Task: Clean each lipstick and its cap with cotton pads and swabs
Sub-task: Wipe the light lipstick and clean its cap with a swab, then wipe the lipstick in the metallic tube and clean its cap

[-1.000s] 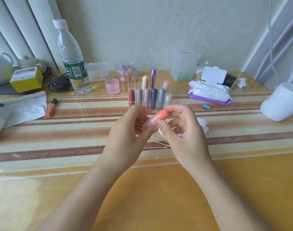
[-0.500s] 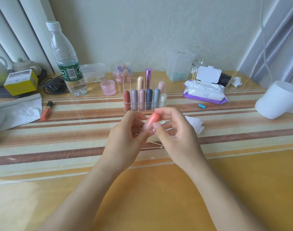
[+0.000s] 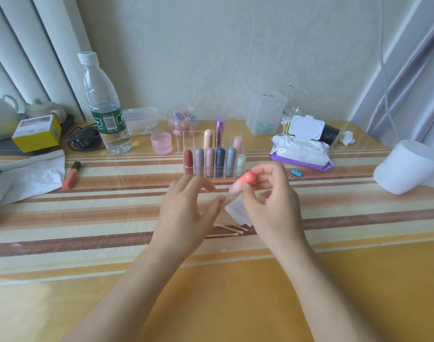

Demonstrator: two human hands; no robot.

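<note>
My right hand pinches a coral-pink lipstick between thumb and fingers, tilted with its rounded coral end up. My left hand hovers just left of it with fingers spread and holds nothing. A clear organizer behind my hands holds several capped lipsticks in red, mauve, navy, grey-blue, white, cream and metallic purple. White cotton pads lie on the table under my right hand, partly hidden. A few cotton swabs lie between my hands.
A water bottle, pink jar, loose orange lip gloss and crumpled paper sit at left. An open wet-wipes pack, swab jar, clear box, blue clip and tissue roll stand at right.
My left hand let go of the lipstick and opened, drawing a little left. My right hand keeps the lipstick and moved it right and slightly up.
</note>
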